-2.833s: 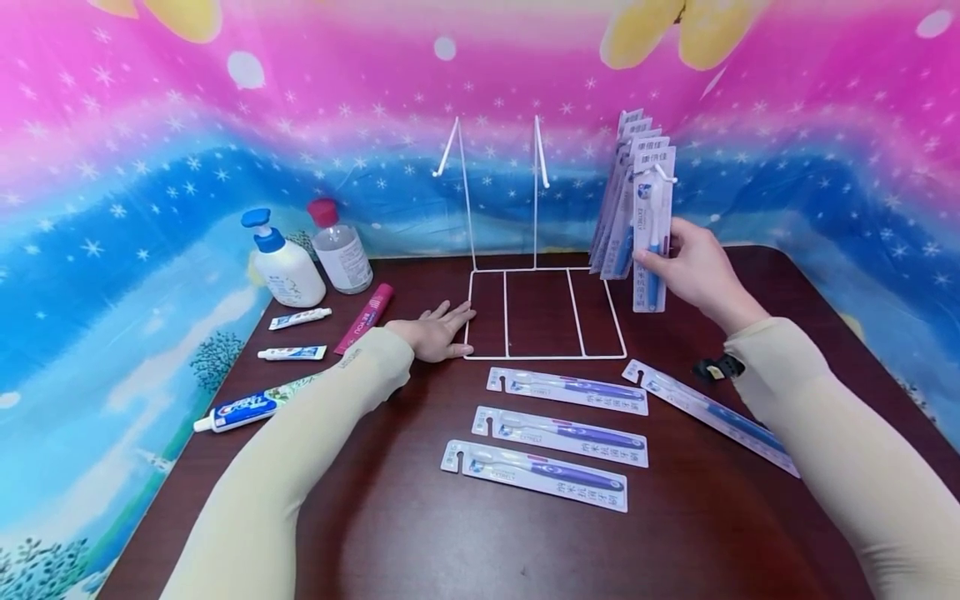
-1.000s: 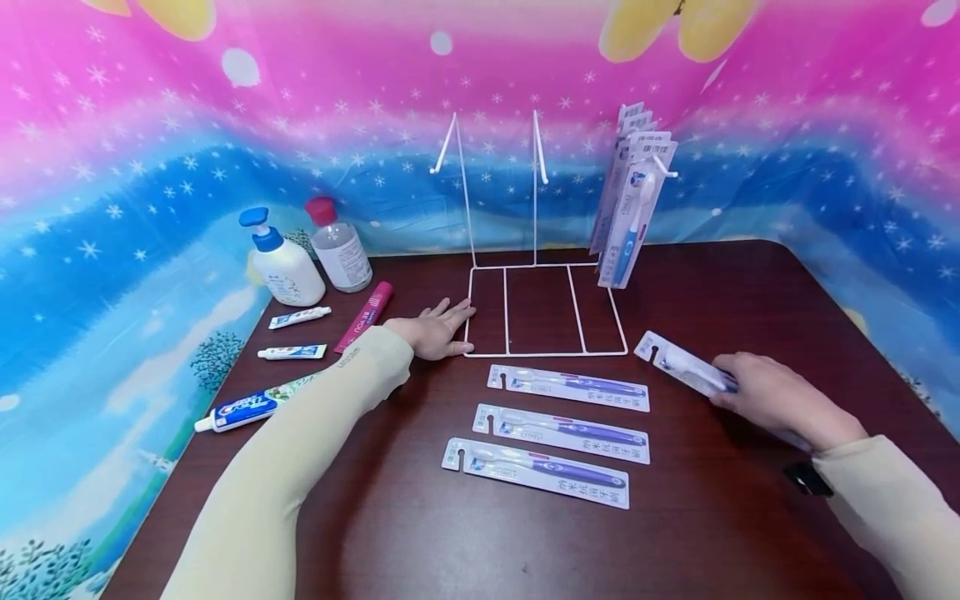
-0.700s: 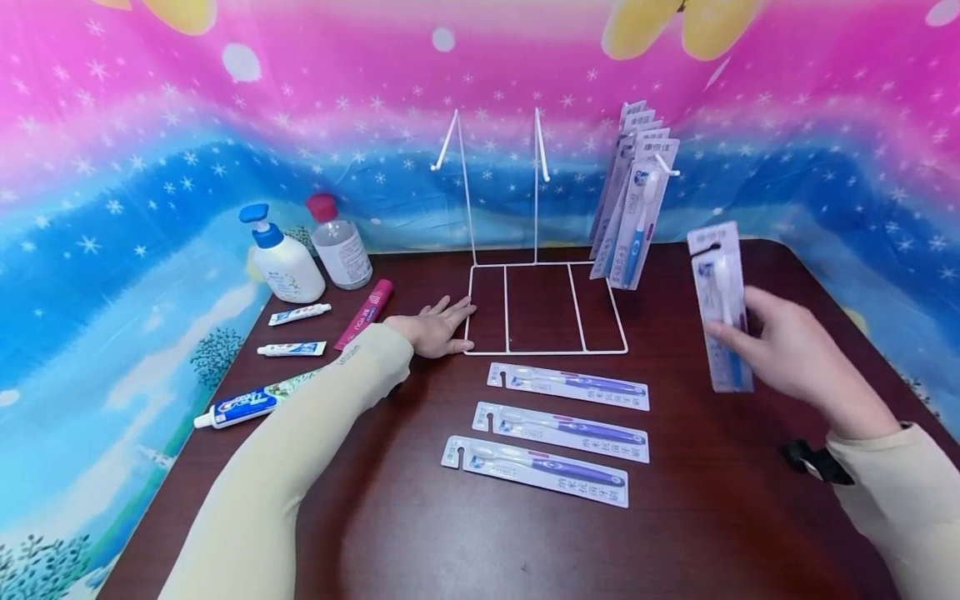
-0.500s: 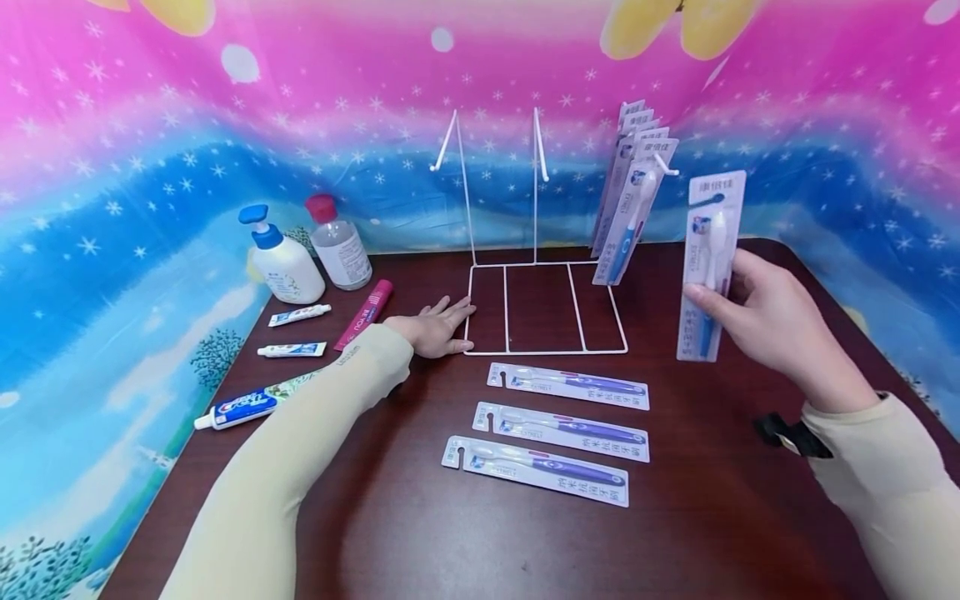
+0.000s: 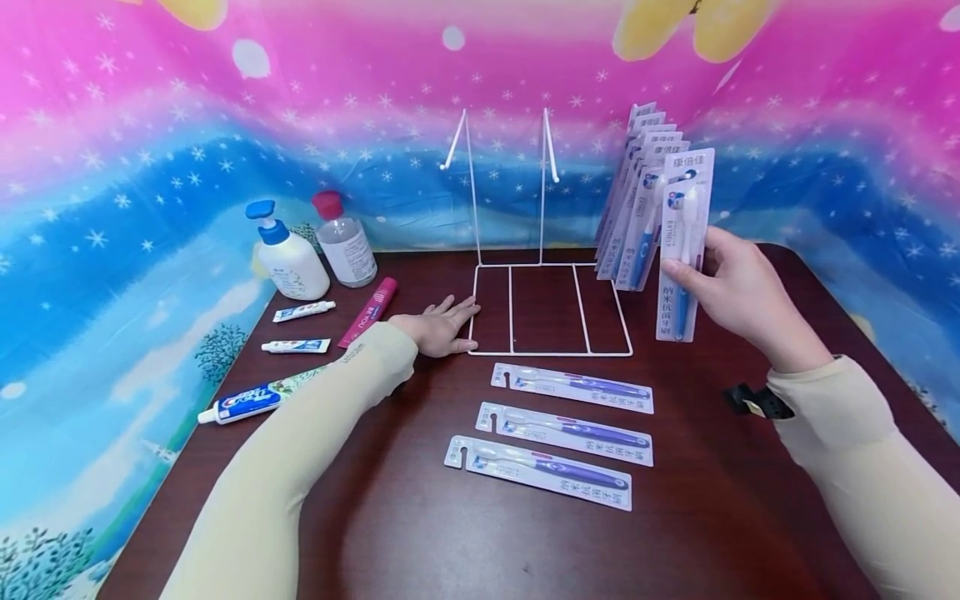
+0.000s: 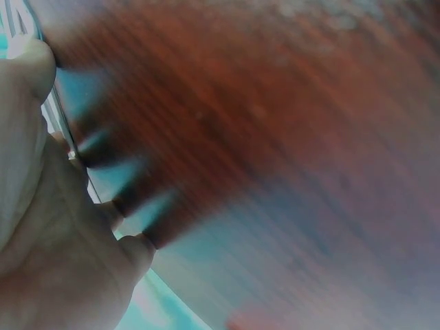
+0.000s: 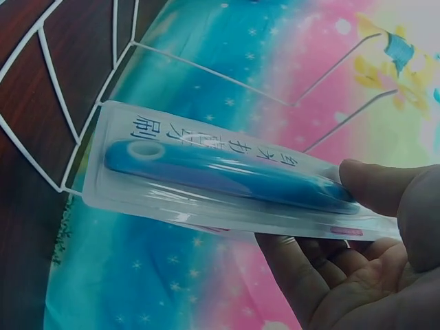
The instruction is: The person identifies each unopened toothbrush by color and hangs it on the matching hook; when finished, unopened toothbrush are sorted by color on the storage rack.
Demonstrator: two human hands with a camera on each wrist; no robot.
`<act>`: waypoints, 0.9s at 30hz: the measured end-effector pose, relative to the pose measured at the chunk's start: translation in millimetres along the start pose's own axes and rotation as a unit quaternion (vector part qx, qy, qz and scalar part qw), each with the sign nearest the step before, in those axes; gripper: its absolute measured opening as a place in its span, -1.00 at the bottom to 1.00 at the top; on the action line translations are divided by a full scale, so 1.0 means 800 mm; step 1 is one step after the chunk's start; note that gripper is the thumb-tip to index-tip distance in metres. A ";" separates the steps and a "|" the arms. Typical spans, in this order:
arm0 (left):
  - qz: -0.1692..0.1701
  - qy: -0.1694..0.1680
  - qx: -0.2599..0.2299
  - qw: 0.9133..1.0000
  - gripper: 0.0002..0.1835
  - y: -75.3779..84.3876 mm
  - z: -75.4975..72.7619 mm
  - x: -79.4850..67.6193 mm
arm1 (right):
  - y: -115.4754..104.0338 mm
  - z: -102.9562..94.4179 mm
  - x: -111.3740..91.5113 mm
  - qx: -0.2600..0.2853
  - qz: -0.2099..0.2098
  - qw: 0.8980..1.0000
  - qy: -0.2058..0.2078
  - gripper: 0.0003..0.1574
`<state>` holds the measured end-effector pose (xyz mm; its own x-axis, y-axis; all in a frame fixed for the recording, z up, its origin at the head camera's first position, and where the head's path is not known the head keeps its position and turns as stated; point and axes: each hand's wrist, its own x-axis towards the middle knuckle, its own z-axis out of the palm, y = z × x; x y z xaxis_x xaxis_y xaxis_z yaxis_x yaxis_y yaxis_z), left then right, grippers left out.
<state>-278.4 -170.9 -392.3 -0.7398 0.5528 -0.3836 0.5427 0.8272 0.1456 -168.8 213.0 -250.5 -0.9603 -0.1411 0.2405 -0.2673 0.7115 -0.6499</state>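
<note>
My right hand (image 5: 750, 292) pinches a packaged blue toothbrush (image 5: 685, 250) upright, thumb in front and fingers behind. Its hole lies at the tip of the rack's right hook, just in front of several packaged toothbrushes (image 5: 637, 250) hanging there. In the right wrist view the blue handle (image 7: 234, 175) shows through clear plastic. My left hand (image 5: 442, 327) lies flat with fingers spread, touching the left side of the white wire rack (image 5: 551, 354). In the left wrist view its fingertips (image 6: 141, 247) meet the rack's wire and the dark tabletop.
Several purple toothbrush packs (image 5: 573, 387) lie in front of the rack. To the left are a pump bottle (image 5: 292, 262), a red-capped clear bottle (image 5: 347, 250), a pink tube (image 5: 369, 312), two small tubes (image 5: 296, 346) and a larger toothpaste tube (image 5: 251, 402). Two other hooks (image 5: 551, 150) hold nothing.
My right hand left one blue toothbrush hanging, picked another off the table at the right, turned it upright and brought it up and left to the hook. The left hand stayed on the rack.
</note>
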 end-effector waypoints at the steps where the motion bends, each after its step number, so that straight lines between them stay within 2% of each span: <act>1: -0.001 0.000 0.001 1.000 -0.14 0.000 0.000 0.000 | 0.002 0.001 0.002 0.003 0.004 1.000 -0.003 -0.22; 3: -0.008 -0.002 0.008 1.000 -0.15 0.005 -0.004 -0.004 | 0.006 0.003 0.008 0.006 0.014 1.000 -0.011 -0.20; 8: -0.014 -0.007 0.019 1.000 -0.15 0.004 -0.003 -0.001 | 0.018 0.011 0.025 0.012 0.027 0.999 -0.014 -0.20; 16: -0.021 -0.016 0.017 1.000 -0.14 0.001 -0.001 0.003 | 0.024 0.021 0.058 0.035 0.025 0.999 -0.008 -0.23; 23: -0.010 -0.005 0.008 1.000 -0.12 0.005 -0.005 -0.003 | 0.029 0.026 0.066 0.041 0.017 0.999 0.002 -0.27; 27: -0.014 -0.005 0.003 1.000 -0.12 0.007 -0.007 -0.005 | 0.032 0.028 0.068 0.046 0.015 0.999 0.001 -0.28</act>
<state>-274.3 -168.1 -384.7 -0.7512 0.5281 -0.3960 0.5239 0.8419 0.1289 -229.3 208.2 -270.3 -0.9677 -0.1193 0.2219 -0.2452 0.6493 -0.7199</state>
